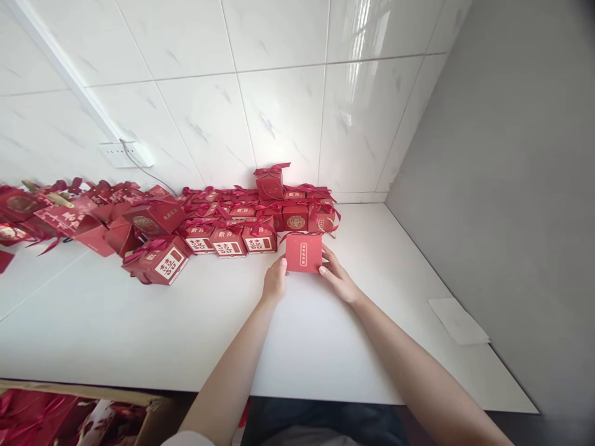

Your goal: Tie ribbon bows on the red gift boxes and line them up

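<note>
Between my two hands is a red gift box (304,253) with a small pale label of characters on the side facing me. My left hand (276,279) grips its left side, thumb along the edge. From the right, my right hand (338,275) holds the opposite side, with the thumb at the lower corner. Behind it stand rows of similar red boxes with ribbons; the nearest ones, such as the box with a white character panel (261,238), are just left of my left hand. One more box (270,184) sits on top of the back row.
On the white table (325,347), a tilted box (160,263) and a heap of red boxes (65,214) lie at the left. A carton (153,412) of red items is below the front edge. White paper (458,321) lies near the grey panel (502,186). Behind is a tiled wall (283,111).
</note>
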